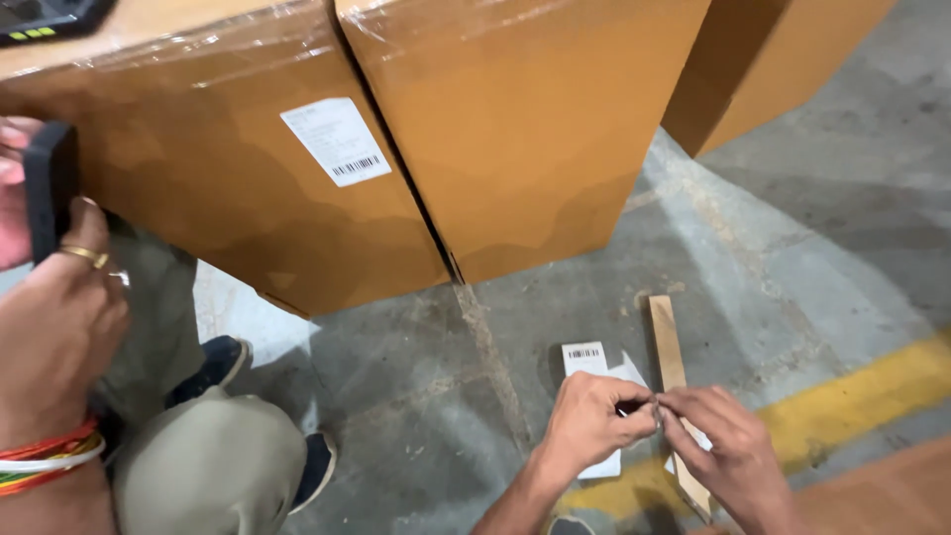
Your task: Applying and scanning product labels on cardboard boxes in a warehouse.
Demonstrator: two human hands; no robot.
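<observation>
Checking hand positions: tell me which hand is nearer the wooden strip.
Right. The right hand lies over the strip's lower part; the left hand is just left of it.

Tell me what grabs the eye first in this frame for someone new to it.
First the big shrink-wrapped cardboard boxes across the top, one bearing a white barcode label. Next, low in the middle, the left hand and right hand meet fingertip to fingertip over a white label sheet on the concrete floor, beside a wooden strip. At far left, another person's hand, with a ring and coloured bangles, holds a dark device.
</observation>
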